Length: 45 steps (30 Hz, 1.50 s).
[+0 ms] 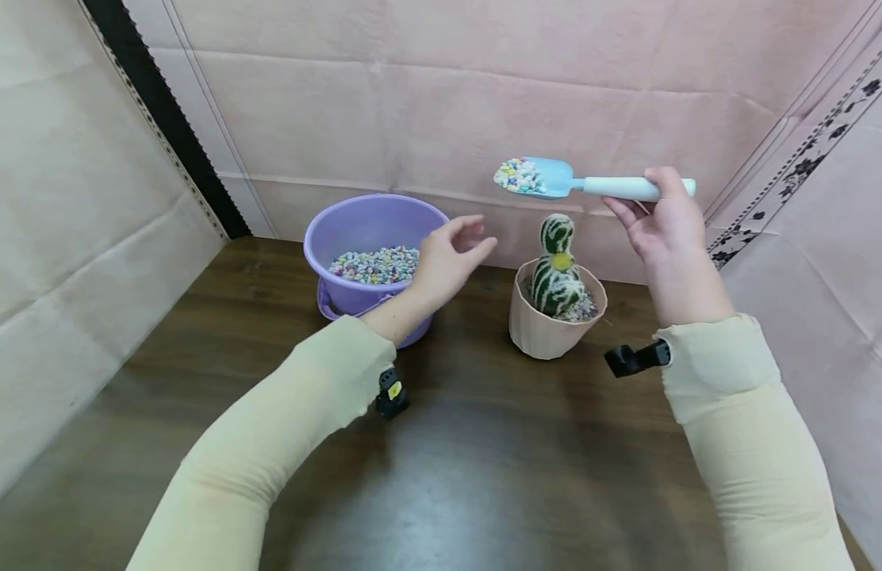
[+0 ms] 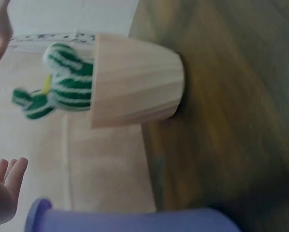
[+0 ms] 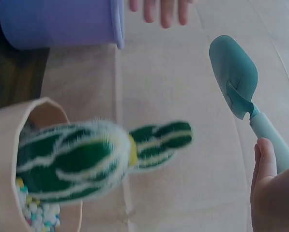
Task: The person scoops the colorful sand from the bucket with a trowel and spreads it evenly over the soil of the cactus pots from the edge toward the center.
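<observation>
My right hand (image 1: 665,218) grips the pale handle of a light blue trowel (image 1: 555,176), held level above the table with a heap of small pastel pebbles (image 1: 519,176) on its blade. Below the trowel stands a pinkish ribbed pot (image 1: 548,337) with a green-and-white cactus (image 1: 555,274) bearing a yellow flower; pebbles lie around its base. At the right rim of a purple bucket (image 1: 373,208) hovers my left hand (image 1: 448,262), its fingers loosely bent and holding nothing. Pastel pebbles (image 1: 377,266) partly fill the bucket. The left wrist view shows the pot (image 2: 139,82) from the side.
A dark wooden table (image 1: 441,476) carries the bucket and pot near its back edge. Pale cloth walls (image 1: 448,119) close off the back and both sides. The bucket's purple handle (image 1: 327,305) hangs down its front.
</observation>
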Each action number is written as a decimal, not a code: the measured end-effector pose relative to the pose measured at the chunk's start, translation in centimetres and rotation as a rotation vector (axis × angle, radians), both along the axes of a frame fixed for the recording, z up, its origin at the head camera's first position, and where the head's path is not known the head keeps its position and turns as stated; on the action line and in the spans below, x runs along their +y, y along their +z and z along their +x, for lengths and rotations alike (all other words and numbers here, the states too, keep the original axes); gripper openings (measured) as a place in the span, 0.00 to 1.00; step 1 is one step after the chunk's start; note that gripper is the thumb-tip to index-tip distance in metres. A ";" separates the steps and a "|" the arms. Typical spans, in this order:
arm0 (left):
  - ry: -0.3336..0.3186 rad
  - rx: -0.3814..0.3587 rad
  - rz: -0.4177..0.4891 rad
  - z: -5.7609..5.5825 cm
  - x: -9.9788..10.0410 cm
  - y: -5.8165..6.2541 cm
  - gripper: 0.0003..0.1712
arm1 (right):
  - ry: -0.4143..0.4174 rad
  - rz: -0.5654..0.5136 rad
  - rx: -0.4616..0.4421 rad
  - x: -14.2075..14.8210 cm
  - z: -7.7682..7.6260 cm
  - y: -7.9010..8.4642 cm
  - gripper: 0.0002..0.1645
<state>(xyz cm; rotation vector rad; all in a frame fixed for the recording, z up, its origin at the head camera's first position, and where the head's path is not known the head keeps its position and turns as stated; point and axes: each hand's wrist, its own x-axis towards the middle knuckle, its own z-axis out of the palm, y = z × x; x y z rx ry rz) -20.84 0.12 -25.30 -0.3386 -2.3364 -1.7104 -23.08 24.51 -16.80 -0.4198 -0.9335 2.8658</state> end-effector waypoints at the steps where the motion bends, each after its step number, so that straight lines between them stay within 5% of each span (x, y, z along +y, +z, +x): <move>1: -0.010 -0.011 -0.009 0.0 0.4 -0.3 0.25 | -0.003 -0.006 -0.001 0.4 0.1 0.0 0.18; 10: -0.011 -0.117 -0.066 -0.3 3.2 -4.4 0.25 | -0.049 -0.057 0.003 3.2 1.0 -0.3 0.16; 20: 0.028 -0.242 -0.013 -0.8 5.6 -7.9 0.29 | -0.091 -0.113 -0.042 5.8 1.6 -1.0 0.16; 38: 0.096 -0.307 0.053 -2.0 6.3 -8.2 0.21 | -0.123 -0.133 -0.086 9.4 2.3 -3.2 0.24; 45: 0.135 -0.362 0.057 -1.3 6.4 -8.3 0.24 | -0.109 -0.168 -0.070 11.0 2.6 -4.5 0.20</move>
